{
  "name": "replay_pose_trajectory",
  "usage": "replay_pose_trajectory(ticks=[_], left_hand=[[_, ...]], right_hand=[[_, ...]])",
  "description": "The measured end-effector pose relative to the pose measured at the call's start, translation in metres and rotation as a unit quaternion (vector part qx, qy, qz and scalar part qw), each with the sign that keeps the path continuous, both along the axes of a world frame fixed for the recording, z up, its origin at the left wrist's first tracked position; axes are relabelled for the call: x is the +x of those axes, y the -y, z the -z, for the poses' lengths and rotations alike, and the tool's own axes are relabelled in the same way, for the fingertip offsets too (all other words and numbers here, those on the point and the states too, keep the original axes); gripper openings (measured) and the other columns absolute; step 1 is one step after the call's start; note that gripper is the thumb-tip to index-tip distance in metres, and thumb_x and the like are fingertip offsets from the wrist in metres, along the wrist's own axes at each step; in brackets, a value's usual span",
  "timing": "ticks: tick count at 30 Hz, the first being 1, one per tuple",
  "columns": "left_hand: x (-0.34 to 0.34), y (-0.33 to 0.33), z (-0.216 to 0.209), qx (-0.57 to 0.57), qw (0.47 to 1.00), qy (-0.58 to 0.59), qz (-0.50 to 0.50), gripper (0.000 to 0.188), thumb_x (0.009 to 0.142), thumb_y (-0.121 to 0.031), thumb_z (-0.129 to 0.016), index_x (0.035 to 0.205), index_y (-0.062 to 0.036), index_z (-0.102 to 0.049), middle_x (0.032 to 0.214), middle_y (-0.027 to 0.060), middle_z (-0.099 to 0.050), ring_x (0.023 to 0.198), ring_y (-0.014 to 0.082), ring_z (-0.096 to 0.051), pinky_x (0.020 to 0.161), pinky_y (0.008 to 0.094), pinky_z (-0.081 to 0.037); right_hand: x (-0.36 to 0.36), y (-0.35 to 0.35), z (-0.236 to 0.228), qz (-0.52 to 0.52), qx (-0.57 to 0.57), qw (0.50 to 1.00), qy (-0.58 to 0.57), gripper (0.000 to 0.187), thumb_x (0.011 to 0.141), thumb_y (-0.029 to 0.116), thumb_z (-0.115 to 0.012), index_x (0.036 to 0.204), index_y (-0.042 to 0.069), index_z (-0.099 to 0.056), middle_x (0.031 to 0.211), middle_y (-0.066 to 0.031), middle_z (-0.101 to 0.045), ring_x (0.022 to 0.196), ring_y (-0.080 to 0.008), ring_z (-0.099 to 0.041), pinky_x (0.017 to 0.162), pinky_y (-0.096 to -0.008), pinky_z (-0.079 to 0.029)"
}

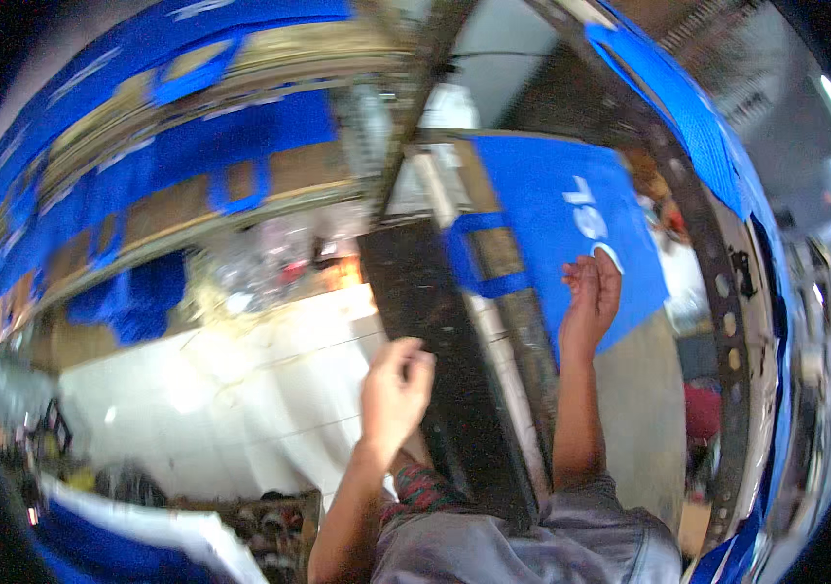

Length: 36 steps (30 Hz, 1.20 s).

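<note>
A blue fabric bag [542,195] with white print and a loop handle [461,255] lies flat on a work surface to my right. My right hand [593,297] is over its lower part, fingers bent together. A white curved shape [609,257] shows at the fingertips; I cannot tell whether it is print or a held piece. Nearer to me, my left hand [396,389] is in front of a dark flat beam [411,282], its fingers curled toward the thumb. Nothing shows between those fingers, though the hand is slightly blurred.
Racks at the left carry several blue bags [284,122] with hanging handles. Clear plastic and other clutter [260,263] lie beneath, above a white tiled floor [240,409]. A perforated metal upright [717,292] stands close at right, with blue material [703,146] beside it.
</note>
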<state>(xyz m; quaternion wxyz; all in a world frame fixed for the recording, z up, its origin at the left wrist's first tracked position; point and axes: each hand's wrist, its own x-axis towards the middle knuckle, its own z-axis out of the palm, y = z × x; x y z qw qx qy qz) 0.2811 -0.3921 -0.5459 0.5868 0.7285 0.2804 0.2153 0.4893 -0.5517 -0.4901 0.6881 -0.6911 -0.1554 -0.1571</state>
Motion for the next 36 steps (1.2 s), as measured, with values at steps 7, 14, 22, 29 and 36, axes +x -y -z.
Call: replay_pose_trajectory(ticks=[7, 14, 22, 29, 36], left_hand=[[-0.213, 0.048, -0.169, 0.192, 0.981, -0.023, 0.013, 0.034, 0.083, -0.024, -0.062, 0.107, 0.0000, -0.056, 0.101, 0.0165, -0.056, 0.096, 0.0324, -0.058, 0.081, 0.0405, -0.047], [-0.492, 0.167, -0.261, 0.432, 0.849, -0.130, -0.276, 0.032, 0.073, -0.015, -0.071, 0.102, -0.0032, -0.062, 0.096, 0.0103, -0.063, 0.080, 0.0246, -0.060, 0.070, 0.0369, -0.047], [-0.636, 0.269, -0.229, 0.334, 0.628, -0.225, -0.665, 0.027, 0.072, -0.001, -0.069, 0.098, 0.0002, -0.062, 0.089, 0.0144, -0.062, 0.079, 0.0304, -0.059, 0.071, 0.0358, -0.046], [-0.663, 0.228, -0.211, 0.315, 0.618, -0.256, -0.674, 0.039, 0.077, -0.010, -0.069, 0.113, 0.0018, -0.058, 0.106, 0.0174, -0.057, 0.096, 0.0305, -0.056, 0.079, 0.0390, -0.047], [-0.705, 0.177, -0.177, 0.278, 0.611, -0.196, -0.715, 0.031, 0.080, -0.012, -0.064, 0.106, 0.0041, -0.060, 0.096, 0.0188, -0.059, 0.089, 0.0329, -0.059, 0.077, 0.0389, -0.046]], right_hand=[[-0.185, -0.145, -0.021, -0.330, 0.062, 0.940, -0.064, 0.026, 0.096, 0.015, -0.051, 0.117, 0.000, -0.053, 0.088, -0.0080, -0.062, 0.075, -0.0151, -0.061, 0.069, -0.0280, -0.052], [-0.382, -0.144, 0.058, -0.552, 0.054, 0.767, -0.322, 0.025, 0.094, 0.021, -0.055, 0.113, 0.005, -0.054, 0.080, -0.0009, -0.056, 0.069, -0.0098, -0.053, 0.059, -0.0222, -0.043], [-0.457, -0.041, 0.201, -0.549, -0.164, 0.627, -0.528, 0.018, 0.093, 0.023, -0.049, 0.101, 0.008, -0.053, 0.082, -0.0050, -0.055, 0.071, -0.0203, -0.056, 0.057, -0.0267, -0.047], [-0.373, 0.082, 0.353, -0.559, -0.378, 0.505, -0.538, 0.016, 0.088, 0.021, -0.054, 0.087, 0.006, -0.059, 0.072, -0.0072, -0.057, 0.066, -0.0222, -0.057, 0.060, -0.0350, -0.049], [-0.359, 0.138, 0.336, -0.557, -0.465, 0.600, -0.338, 0.018, 0.084, 0.015, -0.062, 0.092, -0.001, -0.062, 0.068, -0.0055, -0.058, 0.066, -0.0152, -0.056, 0.059, -0.0335, -0.045]])
